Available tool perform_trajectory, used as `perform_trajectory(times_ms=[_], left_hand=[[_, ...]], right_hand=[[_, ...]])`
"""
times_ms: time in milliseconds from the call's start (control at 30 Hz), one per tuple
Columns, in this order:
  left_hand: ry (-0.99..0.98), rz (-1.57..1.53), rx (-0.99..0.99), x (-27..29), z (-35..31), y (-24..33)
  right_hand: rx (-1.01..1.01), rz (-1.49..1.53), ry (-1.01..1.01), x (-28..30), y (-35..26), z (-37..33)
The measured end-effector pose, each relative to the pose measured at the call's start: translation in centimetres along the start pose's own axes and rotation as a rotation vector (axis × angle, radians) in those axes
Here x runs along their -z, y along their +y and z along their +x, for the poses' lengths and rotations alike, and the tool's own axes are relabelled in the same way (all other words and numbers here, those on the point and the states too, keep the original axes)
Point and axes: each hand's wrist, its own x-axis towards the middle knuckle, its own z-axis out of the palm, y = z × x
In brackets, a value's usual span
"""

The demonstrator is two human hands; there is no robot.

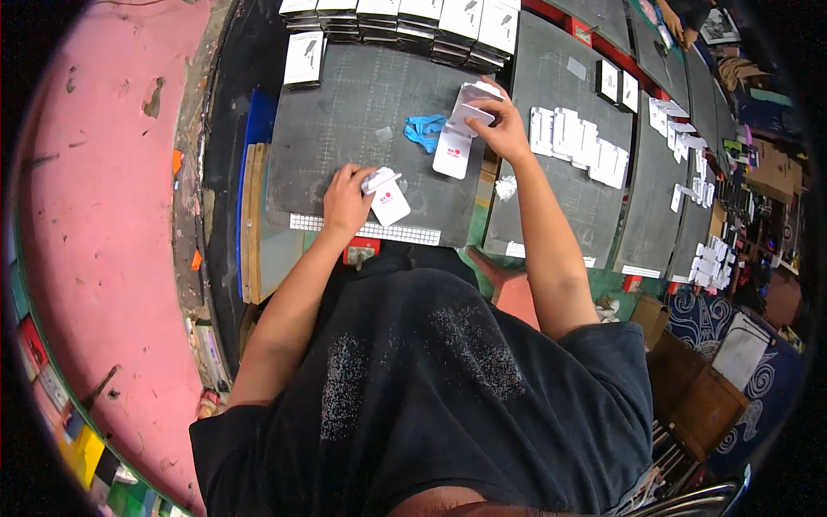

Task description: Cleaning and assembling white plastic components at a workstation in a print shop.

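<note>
Just right of the crumpled blue piece [422, 134] on the table [340, 112], the right hand [497, 127] pinches the upper flap of a folded white card [452, 155]. Left of the blue piece and nearer the person, the left hand [346, 200] touches the raised end of a second white card [391, 205]; whether it pinches, I cannot tell.

Lit fairly brightly and evenly over the grey worktable [345, 103], with faint, soft-edged shading. Runs close to washed-out on the white cards [452, 155] there. Glows across the pink floor [112, 215] left of the worktable; sinks into dim, grainy clutter [775, 233] well to its right. Bends straight edges far from the worktable and fades to black in the corners beyond it.
</note>
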Motion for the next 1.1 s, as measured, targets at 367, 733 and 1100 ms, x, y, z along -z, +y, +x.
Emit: perform_trajectory(times_ms=[367, 733, 1100], left_hand=[[0.044, -0.528, 0.349, -1.2, -5.2, 0.0], [0.24, -1.235, 0.45, 3.0, -8.3, 5.8], [0.212, -1.004, 0.379, 12.5, -7.5, 14.6]], right_hand=[[-0.002, 0.026, 0.14, -0.9, 0.3, -4.2], [0.165, -0.13, 0.014, -2.4, -1.9, -10.1], [0.169, -0.215, -0.145, -3.2, -6.4, -9.7]])
